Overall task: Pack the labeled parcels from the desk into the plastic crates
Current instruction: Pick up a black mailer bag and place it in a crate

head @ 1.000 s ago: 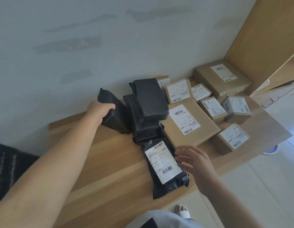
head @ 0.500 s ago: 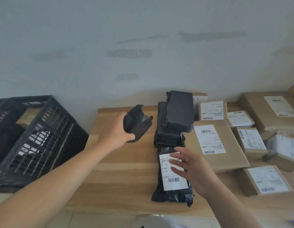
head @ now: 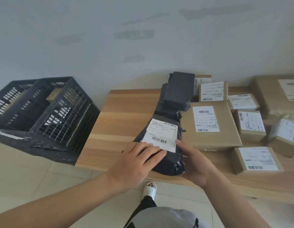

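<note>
Mailer [head: 166, 145] lies at table [head: 126, 112] near edge, 6 o'clock | left hand [head: 134, 163] flat on label | right hand [head: 194, 163] cups its side | risk: slack bag sags or slips | crate [head: 49, 112] at 9 o'clock, well apart

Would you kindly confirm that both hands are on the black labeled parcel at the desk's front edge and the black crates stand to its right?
Not quite: the head view shows the black crates to the left of the desk. The left hand and right hand are indeed on the black labeled parcel at its front edge.
</note>
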A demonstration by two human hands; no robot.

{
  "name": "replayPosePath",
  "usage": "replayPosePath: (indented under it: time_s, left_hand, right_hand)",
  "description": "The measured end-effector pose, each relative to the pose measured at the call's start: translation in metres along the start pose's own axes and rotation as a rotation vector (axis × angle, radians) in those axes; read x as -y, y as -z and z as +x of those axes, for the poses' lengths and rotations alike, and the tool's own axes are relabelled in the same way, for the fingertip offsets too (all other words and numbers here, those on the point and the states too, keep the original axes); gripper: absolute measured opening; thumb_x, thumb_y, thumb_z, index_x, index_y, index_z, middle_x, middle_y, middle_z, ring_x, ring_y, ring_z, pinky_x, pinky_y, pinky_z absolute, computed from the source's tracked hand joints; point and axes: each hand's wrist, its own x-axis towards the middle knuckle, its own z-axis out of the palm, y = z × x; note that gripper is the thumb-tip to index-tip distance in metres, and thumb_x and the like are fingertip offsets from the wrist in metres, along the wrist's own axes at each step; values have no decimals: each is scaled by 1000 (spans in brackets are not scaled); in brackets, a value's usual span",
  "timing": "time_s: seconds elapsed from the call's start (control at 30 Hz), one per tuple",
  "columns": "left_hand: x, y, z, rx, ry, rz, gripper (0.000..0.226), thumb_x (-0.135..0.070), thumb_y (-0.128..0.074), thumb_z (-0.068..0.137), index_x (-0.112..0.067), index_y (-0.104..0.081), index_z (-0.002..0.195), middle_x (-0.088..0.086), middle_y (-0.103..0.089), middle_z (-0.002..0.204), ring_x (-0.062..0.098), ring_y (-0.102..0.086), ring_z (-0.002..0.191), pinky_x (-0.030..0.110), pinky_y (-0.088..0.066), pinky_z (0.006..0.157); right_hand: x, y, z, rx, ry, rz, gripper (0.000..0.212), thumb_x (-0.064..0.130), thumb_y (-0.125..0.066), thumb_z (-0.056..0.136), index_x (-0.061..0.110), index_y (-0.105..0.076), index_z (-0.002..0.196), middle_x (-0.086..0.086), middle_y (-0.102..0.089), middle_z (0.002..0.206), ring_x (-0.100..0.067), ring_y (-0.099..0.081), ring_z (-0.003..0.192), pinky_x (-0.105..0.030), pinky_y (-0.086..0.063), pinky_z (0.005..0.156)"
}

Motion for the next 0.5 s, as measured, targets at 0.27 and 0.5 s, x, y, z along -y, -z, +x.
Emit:
replayPosePath:
  time_s: [0.27, 0.5]
  left_hand:
    - [-28, 26, 19, 167, 202, -167, 77, -43, -76, 79, -32, -41, 146, -5, -44, 142, 18, -38, 131, 38, -35, 110]
    - [9, 86, 58, 25, 1141, -1238, 78, -70, -83, 62, -55, -53, 133, -20, -55, 141, 9, -53, 133, 41, -41, 112]
  right_hand:
    - [4, 25, -23, -61, 111, -75, 39, 19, -76, 87, 8, -69, 123, -9, -80, 102, -33, -72, 101, -48, -58, 91]
    - [39, 50, -69, 11, 515, -179, 61, 12, -78, 79, 23, -60, 136, 2, -77, 119, -26, -77, 101, -45, -58, 82]
